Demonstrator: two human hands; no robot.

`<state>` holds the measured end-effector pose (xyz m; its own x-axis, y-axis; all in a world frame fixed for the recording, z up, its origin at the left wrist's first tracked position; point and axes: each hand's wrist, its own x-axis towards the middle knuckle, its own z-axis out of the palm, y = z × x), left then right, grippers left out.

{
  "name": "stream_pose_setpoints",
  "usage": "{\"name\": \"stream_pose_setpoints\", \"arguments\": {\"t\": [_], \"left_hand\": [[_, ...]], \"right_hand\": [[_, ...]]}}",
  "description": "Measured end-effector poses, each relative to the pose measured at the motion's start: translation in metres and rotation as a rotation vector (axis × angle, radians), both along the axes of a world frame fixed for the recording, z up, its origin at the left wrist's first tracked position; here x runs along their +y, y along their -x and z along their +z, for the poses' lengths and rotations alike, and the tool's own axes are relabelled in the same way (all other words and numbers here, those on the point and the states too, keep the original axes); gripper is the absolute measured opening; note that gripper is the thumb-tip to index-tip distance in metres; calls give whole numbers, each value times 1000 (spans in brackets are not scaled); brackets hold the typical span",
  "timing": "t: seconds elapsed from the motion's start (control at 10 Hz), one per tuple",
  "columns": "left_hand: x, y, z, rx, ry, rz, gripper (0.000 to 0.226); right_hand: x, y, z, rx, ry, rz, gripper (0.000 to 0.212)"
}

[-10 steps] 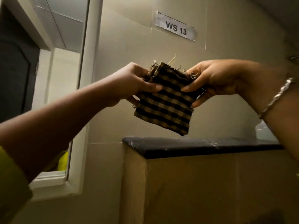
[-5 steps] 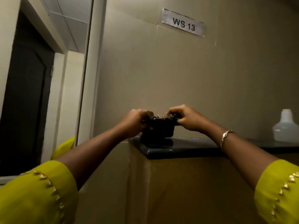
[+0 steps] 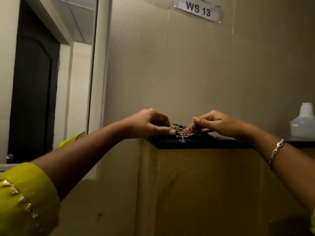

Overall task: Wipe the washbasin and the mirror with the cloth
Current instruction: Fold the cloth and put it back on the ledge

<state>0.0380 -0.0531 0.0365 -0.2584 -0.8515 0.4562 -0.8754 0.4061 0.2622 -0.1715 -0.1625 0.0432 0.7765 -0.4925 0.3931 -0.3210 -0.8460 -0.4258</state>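
The dark checked cloth [image 3: 180,130], folded small with frayed pale threads, lies flat on the black ledge [image 3: 170,143] of a brown partition. My left hand [image 3: 150,123] pinches its left edge with curled fingers. My right hand [image 3: 216,124] pinches its right edge. The mirror [image 3: 51,79] in its white frame covers the left side and reflects a dark door and my yellow sleeve. The washbasin is out of view.
A white plastic bottle [image 3: 302,122] stands on the ledge at the far right. A paper label reading WS 13 [image 3: 197,10] is stuck high on the beige wall. The brown partition front [image 3: 204,193] fills the lower middle.
Both hands brought the folded cloth down from chest height onto the black ledge and flattened it there; they still pinch its two ends.
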Motion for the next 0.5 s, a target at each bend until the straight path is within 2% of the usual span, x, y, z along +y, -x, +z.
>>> {"name": "stream_pose_setpoints", "arguments": {"t": [0.1,0.2,0.3,0.4,0.5], "left_hand": [[2,5,-3,37,10,7,52],[0,7,-9,77,39,-4,69],[3,10,-17,111,82,35,67],[12,8,-28,148,126,39,59],[29,1,-48,157,302,69,41]], "right_hand": [[-3,-8,-4,-64,26,-37,62],[-6,-9,-9,-119,29,-34,46],[-4,-8,-12,-117,19,-26,31],[3,-9,-12,-172,-44,-42,26],[20,-24,-33,-322,91,-146,15]]}}
